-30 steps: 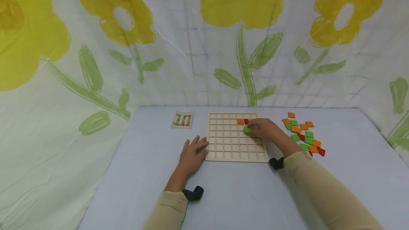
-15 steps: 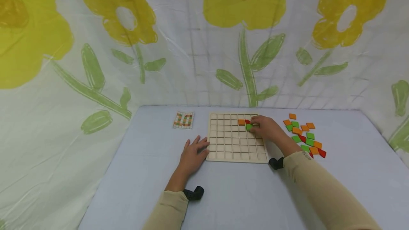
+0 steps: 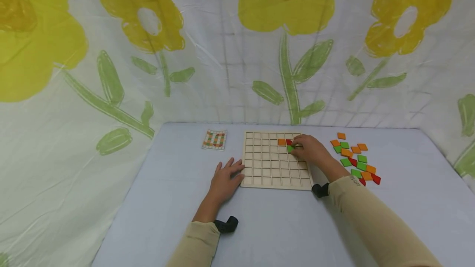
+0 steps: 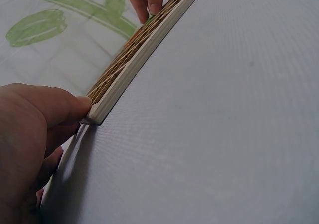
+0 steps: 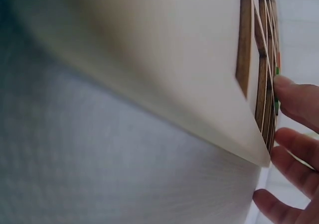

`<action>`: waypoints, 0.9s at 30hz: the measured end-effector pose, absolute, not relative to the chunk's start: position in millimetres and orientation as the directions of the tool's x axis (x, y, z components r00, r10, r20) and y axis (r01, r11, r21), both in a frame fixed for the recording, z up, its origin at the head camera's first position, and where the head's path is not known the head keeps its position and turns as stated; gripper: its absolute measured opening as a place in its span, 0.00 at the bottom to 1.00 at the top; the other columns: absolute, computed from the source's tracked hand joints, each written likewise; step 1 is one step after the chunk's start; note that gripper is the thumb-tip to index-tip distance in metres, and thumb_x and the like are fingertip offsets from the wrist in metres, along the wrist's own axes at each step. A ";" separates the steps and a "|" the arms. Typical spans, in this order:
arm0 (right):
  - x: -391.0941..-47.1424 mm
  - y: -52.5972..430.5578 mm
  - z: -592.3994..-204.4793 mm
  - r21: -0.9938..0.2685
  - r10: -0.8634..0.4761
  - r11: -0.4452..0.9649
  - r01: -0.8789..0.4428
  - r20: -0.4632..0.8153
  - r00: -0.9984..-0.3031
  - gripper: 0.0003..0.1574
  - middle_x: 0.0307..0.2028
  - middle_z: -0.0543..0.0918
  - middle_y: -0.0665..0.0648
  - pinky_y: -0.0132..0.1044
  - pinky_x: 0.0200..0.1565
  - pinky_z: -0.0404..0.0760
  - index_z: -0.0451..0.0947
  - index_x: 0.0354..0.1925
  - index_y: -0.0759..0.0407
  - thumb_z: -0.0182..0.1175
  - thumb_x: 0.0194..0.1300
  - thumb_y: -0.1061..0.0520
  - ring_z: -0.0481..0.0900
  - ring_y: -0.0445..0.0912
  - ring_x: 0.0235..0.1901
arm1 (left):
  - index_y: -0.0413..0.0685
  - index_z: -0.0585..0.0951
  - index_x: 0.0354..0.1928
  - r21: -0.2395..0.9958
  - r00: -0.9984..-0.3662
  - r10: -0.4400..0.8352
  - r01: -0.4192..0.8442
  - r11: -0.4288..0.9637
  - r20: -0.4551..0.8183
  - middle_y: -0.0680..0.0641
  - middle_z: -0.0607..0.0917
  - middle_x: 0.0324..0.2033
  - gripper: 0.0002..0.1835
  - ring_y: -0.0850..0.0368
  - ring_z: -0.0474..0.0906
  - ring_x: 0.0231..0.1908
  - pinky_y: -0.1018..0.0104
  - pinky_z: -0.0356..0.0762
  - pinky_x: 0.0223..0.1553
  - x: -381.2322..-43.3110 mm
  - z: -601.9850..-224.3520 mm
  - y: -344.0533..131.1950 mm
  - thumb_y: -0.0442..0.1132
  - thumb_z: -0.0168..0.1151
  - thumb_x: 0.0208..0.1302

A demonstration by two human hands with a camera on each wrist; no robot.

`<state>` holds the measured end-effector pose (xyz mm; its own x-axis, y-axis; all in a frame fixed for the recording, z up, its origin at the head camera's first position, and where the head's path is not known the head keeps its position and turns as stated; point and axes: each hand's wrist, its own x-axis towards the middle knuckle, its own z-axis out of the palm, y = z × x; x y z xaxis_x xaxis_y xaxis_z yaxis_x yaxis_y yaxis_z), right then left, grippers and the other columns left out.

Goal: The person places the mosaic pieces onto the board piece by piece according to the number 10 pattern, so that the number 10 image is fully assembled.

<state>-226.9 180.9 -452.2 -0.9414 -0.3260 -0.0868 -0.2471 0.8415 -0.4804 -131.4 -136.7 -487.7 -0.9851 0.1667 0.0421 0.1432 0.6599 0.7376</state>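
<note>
A pale wooden grid board [image 3: 265,172] lies flat in front of me. My left hand [image 3: 224,180] rests at its near left edge, fingers spread in the head view, with the thumb [image 4: 67,104] on the corner in the left wrist view. Over the upper right cells, my right hand [image 3: 313,151] holds a small green square tile [image 3: 290,149] between thumb and fingers. The tile sits level with its cell, partly covered by the hand. Just above it lies a red tile [image 3: 289,142], beside an orange tile [image 3: 282,142]; both are in the grid.
Loose orange, green and red tiles [image 3: 361,158] are scattered right of the board, beyond the right forearm. A small pattern card [image 3: 214,139] with coloured squares lies to the left. Behind the white table [image 3: 274,226] hangs a flower-printed cloth [image 3: 208,94].
The green tile has gone from tilted to level in the cell below the red tile. My right hand has shifted slightly up with it. The left hand keeps its place; the head view drifts slightly.
</note>
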 end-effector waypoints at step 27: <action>-219.7 239.9 -434.9 -0.541 -0.063 0.841 0.010 -0.116 -0.991 0.29 0.64 0.70 0.70 0.61 0.57 0.74 0.73 0.63 0.61 0.58 0.70 0.48 0.69 0.65 0.61 | 0.51 0.81 0.59 0.736 -0.985 0.164 0.144 0.661 0.046 0.55 0.75 0.65 0.19 0.53 0.58 0.74 0.49 0.37 0.78 -130.9 -488.5 -135.6 0.43 0.61 0.68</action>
<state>-219.7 239.9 -434.9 -0.9913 -0.0630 -0.1156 0.0097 0.8407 -0.5413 -130.9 -135.6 -488.5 -0.9854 0.1637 0.0464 0.1445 0.6609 0.7364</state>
